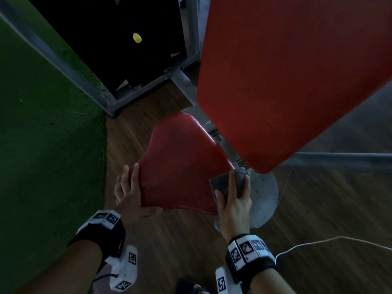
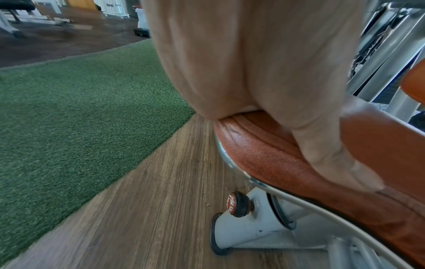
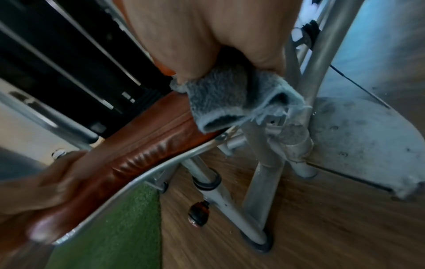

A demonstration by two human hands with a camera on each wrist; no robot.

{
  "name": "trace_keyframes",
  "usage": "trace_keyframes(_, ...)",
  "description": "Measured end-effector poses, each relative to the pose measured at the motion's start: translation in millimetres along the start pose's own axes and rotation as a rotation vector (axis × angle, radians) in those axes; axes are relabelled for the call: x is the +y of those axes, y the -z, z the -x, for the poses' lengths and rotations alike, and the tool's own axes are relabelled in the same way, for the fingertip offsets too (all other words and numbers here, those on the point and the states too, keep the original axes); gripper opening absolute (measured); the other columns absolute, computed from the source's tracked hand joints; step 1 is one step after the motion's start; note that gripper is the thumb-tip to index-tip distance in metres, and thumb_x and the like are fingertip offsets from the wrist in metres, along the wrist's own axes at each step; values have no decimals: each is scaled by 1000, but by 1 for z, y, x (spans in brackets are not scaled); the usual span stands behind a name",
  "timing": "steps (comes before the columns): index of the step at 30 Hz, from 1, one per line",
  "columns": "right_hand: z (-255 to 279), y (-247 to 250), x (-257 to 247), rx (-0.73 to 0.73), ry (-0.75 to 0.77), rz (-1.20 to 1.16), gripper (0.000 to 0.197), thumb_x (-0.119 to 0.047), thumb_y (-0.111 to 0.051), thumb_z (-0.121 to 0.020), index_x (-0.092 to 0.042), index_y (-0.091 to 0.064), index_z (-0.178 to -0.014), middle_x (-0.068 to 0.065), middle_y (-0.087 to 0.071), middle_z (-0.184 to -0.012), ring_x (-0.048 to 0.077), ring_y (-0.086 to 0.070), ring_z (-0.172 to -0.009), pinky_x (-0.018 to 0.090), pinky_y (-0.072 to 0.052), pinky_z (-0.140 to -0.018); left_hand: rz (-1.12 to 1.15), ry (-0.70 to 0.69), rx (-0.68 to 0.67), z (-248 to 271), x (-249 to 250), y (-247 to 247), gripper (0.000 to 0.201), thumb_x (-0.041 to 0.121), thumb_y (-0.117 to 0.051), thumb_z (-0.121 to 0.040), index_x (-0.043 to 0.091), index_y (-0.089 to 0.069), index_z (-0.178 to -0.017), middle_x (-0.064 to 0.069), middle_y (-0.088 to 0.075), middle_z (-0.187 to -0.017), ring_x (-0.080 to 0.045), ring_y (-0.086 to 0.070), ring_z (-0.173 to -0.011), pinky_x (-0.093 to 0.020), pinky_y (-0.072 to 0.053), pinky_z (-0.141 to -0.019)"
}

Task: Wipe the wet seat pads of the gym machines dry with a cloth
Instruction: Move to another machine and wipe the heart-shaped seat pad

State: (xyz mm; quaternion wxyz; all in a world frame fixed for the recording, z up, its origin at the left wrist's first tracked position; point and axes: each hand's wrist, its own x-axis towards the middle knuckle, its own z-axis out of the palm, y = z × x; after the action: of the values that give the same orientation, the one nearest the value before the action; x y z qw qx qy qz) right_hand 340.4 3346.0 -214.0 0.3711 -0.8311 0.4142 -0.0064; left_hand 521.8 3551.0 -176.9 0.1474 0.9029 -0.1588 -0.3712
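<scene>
Right, we've got the cloth [image 1: 231, 183] bunched in our right hand [image 1: 233, 205] on the seat's [image 1: 180, 166] right edge, fingers curled round it. Our left hand [image 1: 128, 194] clasps the left edge, thumb under the front rim. Best to keep that brace, sweep across in overlapping passes, catch the seams. Knob [image 2: 236, 203] lettering is there, too blurred to read.
</scene>
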Motion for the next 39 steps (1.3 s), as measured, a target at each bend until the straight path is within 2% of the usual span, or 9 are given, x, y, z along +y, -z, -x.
trace_keyframes(6,-9,-2,-3,32,-73,-51,67,-43,-44,-97,-31,-12,-154,8,2,-159,38,-36,-128,39,-39,-102,4,-20,24,-1,-2,-1,152,99,-50,-25,44,26,-145,14,36,-151,-20,25,-142,-66,-6,-113)
trace_keyframes(14,-29,4,11,34,-13,-141,68,-46,-43,-95,-29,-13,-154,13,-18,-153,35,-37,-132,47,-42,-105,51,-57,97,-1,-5,-5,148,87,-60,-31,42,17,-149,12,27,-155,-21,20,-144,-66,-9,-113)
trace_keyframes(17,-30,5,11,26,-22,-187,68,-45,-46,-95,-29,-16,-153,11,-19,-153,31,-37,-134,46,-42,-106,61,-62,123,1,-7,-7,147,87,-60,-31,42,16,-149,11,24,-156,-24,18,-144,-66,-10,-113)
trace_keyframes(21,-27,8,9,39,-79,-273,64,-40,-53,-94,-33,-22,-150,7,-13,-154,27,-37,-133,33,-40,-101,72,-75,158,3,-8,-6,146,86,-60,-31,40,12,-150,10,20,-157,-24,13,-144,-66,-13,-113)
trace_keyframes(25,-12,3,-5,172,-170,-228,56,-37,-56,-94,-38,-33,-146,8,-7,-156,32,-32,-136,36,-40,-102,105,-88,175,5,-10,-10,146,85,-63,-31,42,9,-151,13,19,-157,-25,11,-144,-64,-13,-113)
trace_keyframes(28,3,-7,-11,194,-138,-168,56,-37,-48,-97,-46,-25,-147,3,-8,-158,30,-25,-141,47,-36,-110,137,-102,212,5,-14,-14,146,83,-66,-31,42,5,-152,14,16,-158,-23,9,-145,-62,-14,-114)
trace_keyframes(32,7,-8,-15,94,-206,-206,57,-34,-43,-100,-49,-16,-148,-3,6,-159,31,-23,-141,48,-35,-110,161,-131,249,3,-18,-18,144,69,-82,-38,39,0,-153,13,15,-159,-21,9,-145,-61,-14,-115)
trace_keyframes(35,-8,-4,-17,88,-245,-167,56,-39,-40,-100,-45,-13,-149,6,-7,-157,39,-37,-130,47,-40,-103,179,-144,269,3,-20,-20,141,58,-88,-43,39,-2,-153,15,15,-158,-20,9,-145,-59,-13,-116)
trace_keyframes(39,-25,2,-15,85,-303,-168,58,-43,-39,-100,-38,-14,-152,14,-23,-150,38,-40,-128,47,-39,-104,182,-153,274,4,-22,-21,141,58,-89,-44,40,-1,-153,17,16,-157,-16,10,-144,-57,-12,-117)
